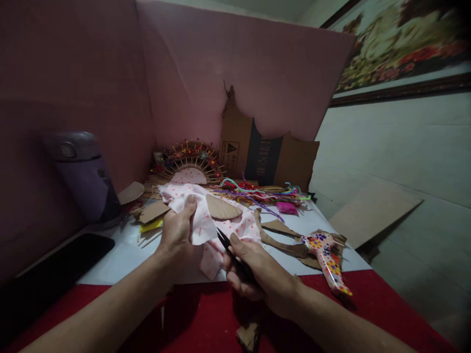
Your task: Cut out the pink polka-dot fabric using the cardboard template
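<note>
I am holding spotted cloth (pixel 201 223) by black scissors (pixel 225 242).
My left fingers (pixel 190 204) are pinching the cloth, ten o'clock from the tips; my right fingers (pixel 238 246) are gripping the scissors. A cardboard half-circle (pixel 222 209) is sitting at twelve o'clock. If the floppy cloth is bunching, the tips could be snipping crooked or poking me.

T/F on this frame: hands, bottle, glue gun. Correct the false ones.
1. The left hand holds dotted cloth. True.
2. The right hand holds nothing. False: the right hand holds black scissors.
3. The bottle stands left of the cloth. True.
4. The glue gun is plain black. False: the glue gun has a floral pattern.
5. The glue gun lies left of the cloth. False: it lies to the right.
</note>
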A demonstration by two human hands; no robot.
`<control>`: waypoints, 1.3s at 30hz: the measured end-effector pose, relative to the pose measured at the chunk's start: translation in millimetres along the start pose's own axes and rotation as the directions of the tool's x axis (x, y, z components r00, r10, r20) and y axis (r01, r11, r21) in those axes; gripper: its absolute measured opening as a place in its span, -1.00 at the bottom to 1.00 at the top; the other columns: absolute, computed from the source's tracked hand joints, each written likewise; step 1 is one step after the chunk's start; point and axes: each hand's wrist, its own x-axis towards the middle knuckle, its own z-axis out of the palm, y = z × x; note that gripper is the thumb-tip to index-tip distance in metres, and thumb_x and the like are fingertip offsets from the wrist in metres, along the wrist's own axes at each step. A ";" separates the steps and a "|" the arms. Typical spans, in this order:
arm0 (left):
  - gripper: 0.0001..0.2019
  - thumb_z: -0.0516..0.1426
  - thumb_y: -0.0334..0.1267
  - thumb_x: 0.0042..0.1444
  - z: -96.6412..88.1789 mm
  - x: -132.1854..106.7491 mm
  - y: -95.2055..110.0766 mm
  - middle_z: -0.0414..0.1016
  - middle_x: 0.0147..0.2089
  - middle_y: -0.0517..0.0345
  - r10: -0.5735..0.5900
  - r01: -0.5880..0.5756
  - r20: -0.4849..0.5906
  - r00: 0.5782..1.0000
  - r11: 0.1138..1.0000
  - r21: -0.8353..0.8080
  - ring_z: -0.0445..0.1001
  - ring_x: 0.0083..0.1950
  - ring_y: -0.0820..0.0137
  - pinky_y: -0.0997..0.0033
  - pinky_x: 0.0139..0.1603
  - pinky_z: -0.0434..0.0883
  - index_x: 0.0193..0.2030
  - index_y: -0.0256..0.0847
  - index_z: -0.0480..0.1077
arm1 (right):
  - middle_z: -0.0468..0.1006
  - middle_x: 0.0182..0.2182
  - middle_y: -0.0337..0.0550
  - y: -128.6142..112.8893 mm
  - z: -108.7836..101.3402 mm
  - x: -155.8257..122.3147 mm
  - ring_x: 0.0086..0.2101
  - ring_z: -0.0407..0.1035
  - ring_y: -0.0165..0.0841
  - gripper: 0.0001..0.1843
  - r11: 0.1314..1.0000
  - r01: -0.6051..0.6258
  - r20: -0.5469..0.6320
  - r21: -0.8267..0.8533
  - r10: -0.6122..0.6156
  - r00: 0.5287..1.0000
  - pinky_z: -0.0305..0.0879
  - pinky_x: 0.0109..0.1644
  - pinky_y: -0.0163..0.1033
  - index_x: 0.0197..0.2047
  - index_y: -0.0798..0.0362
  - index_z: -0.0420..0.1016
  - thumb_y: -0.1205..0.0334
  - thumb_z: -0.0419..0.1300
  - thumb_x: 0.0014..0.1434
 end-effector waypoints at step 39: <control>-0.83 0.25 -0.36 -0.11 3.2 -16.8 -5.1 0.48 -0.51 0.20 0.010 -0.008 0.068 0.998 1.000 -0.025 0.42 -0.58 0.41 0.38 -0.58 0.44 -0.32 -0.26 0.41 | 0.10 -0.75 -0.47 7.7 5.6 6.4 -0.76 -0.20 -0.63 -0.46 0.958 -0.045 0.034 0.285 0.037 0.999 -0.35 -0.72 -0.47 -0.39 0.06 0.27 -0.31 0.00 0.09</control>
